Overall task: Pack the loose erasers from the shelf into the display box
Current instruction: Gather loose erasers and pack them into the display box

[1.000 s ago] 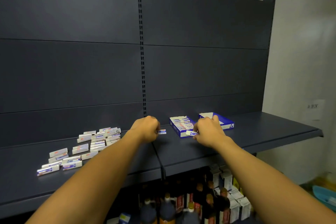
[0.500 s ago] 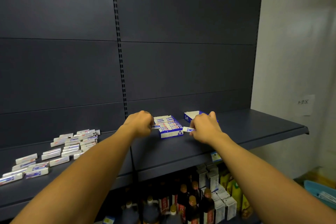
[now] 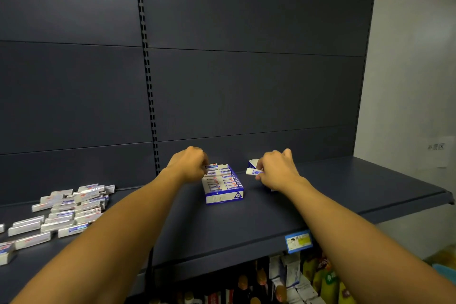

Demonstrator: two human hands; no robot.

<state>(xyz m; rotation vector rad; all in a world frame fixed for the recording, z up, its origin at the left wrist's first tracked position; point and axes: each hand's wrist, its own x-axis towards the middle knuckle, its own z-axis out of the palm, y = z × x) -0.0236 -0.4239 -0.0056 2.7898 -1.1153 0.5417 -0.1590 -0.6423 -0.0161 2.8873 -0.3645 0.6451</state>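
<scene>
Nearest, below the shelf point(image 3: 246, 229), bottles and cartons are crowding the lower level. Toward the shelf's left front corner a loose pile of erasers point(image 3: 64, 207) is lying — roughly twenty-five, too overlapped for an exact count, so plenty is left to pack. Mid-shelf, the one display box point(image 3: 223, 186) is sitting nearly full, about nine rows showing. The left hand point(image 3: 190, 165) is curling over the box's far left corner; whether it is holding anything I cannot tell. The right hand point(image 3: 276, 170) is pinching one eraser point(image 3: 253, 171) just beside the box — waiting its turn, I judge.
</scene>
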